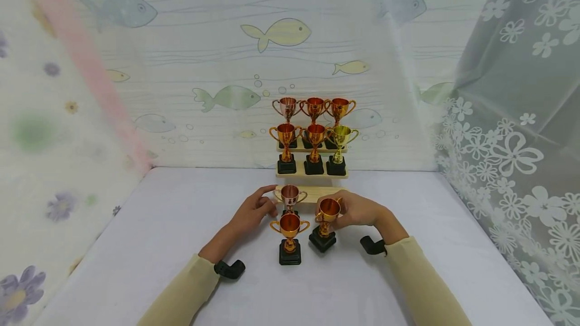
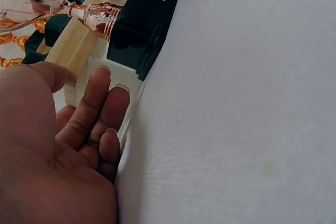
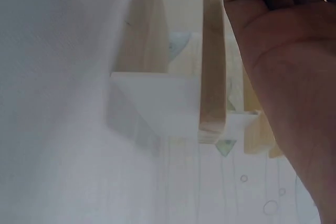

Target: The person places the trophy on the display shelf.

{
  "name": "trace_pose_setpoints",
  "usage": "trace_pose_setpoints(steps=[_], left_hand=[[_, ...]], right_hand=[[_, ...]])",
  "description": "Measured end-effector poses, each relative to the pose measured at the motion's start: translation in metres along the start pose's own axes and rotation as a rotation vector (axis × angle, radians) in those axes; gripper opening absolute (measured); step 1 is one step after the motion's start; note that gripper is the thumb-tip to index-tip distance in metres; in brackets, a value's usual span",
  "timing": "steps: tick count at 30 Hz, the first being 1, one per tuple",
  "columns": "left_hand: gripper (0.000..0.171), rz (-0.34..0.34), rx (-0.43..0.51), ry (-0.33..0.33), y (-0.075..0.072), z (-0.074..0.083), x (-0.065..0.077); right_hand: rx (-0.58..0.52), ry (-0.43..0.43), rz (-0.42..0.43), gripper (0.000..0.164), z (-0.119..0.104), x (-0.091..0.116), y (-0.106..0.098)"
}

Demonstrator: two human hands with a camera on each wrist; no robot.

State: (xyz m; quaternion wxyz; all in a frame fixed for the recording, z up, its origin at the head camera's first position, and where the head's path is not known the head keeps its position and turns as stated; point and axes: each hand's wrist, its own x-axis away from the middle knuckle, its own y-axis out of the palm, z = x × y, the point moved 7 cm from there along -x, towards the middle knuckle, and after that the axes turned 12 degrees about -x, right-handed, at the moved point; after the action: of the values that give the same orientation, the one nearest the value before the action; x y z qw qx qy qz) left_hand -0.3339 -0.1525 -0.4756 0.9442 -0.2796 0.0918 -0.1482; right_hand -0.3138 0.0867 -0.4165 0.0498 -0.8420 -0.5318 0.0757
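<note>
My right hand (image 1: 355, 209) grips a small orange-gold trophy cup (image 1: 328, 209). The cup leans, its black base lowest, in front of the wooden shelf's right half. Near the shelf's left end is my left hand (image 1: 254, 210). One finger reaches the bottom board (image 1: 312, 194), and the others lie loosely bent in the left wrist view (image 2: 100, 111). Beside those fingertips stands a rose-gold trophy (image 1: 290, 194). Nearer to me, an orange-gold trophy (image 1: 290, 226) stands upright on the table. The right wrist view shows only part of my right hand (image 3: 294, 40), without the held trophy.
A stepped wooden shelf stands at the table's back. Its middle board (image 1: 308, 176) bears two orange-gold trophies and one yellow-gold trophy (image 1: 342, 137); the top board bears three, including a copper trophy (image 1: 287, 108). Printed curtains (image 1: 217, 64) surround the white table (image 1: 181, 205).
</note>
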Motion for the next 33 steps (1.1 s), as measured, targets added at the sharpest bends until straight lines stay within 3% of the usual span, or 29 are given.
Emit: trace_pose_setpoints(steps=[4,9,18,33], left_hand=[[0.051,-0.026,0.009,-0.014,-0.003,0.012,0.004],[0.049,-0.025,0.01,0.004,-0.008,0.033,0.013],[0.052,-0.035,0.014,-0.002,-0.008,0.034,0.015],[0.049,-0.029,0.016,0.017,-0.008,0.033,0.014]], right_hand=[[-0.024,0.048,0.121,0.033,-0.001,0.008,-0.013],[-0.022,0.023,0.245,0.028,-0.009,0.015,-0.027],[0.009,-0.028,0.556,0.029,-0.022,0.026,-0.05],[0.05,-0.08,0.654,0.032,-0.025,0.015,-0.055]])
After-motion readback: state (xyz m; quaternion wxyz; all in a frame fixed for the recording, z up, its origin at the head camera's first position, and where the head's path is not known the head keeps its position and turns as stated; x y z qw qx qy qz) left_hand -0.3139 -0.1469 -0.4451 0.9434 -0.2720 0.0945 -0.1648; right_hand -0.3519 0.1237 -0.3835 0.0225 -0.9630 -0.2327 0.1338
